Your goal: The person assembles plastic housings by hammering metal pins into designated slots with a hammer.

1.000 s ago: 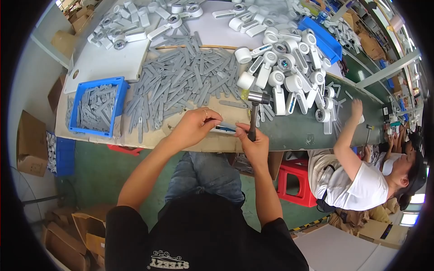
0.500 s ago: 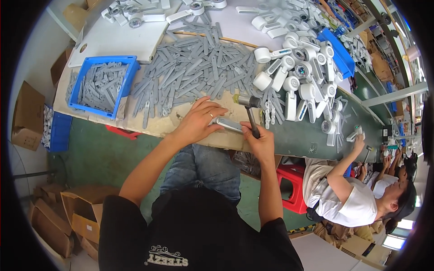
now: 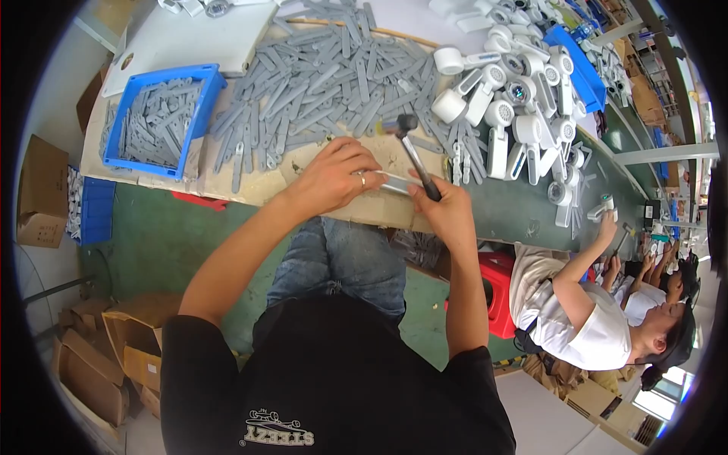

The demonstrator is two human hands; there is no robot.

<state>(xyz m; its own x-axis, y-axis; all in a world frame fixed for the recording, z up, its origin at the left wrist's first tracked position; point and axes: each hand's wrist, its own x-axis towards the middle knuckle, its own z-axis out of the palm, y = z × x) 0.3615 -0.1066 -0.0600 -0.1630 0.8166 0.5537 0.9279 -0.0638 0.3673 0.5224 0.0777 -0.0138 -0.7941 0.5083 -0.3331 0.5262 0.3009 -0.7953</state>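
A slim grey-and-white handle piece [image 3: 397,184] lies between my hands at the table's front edge. My left hand [image 3: 334,176] is closed over its left end, with the fingers hiding that part. In my right hand [image 3: 447,206] is a hammer [image 3: 418,161], its dark handle running through the grip. The same hand's thumb and fingertips touch the right end of the handle piece. The hammer's head [image 3: 397,124], yellowish on one face, points up and to the left, above the piece. Just beyond my hands spreads a big heap of flat grey strips [image 3: 326,83].
A blue tray [image 3: 112,161] of grey strips sits on the left. Many white round-headed handheld units [image 3: 497,114] are piled at the right, near another blue bin [image 3: 578,68]. A co-worker [image 3: 588,318] sits to my right beside a red stool [image 3: 497,296]. Cardboard boxes [image 3: 129,330] stand lower left.
My left fingers have come down over the left end of the handle piece, which showed before. The hammer's head has swung slightly left. The whole view has shifted a little.
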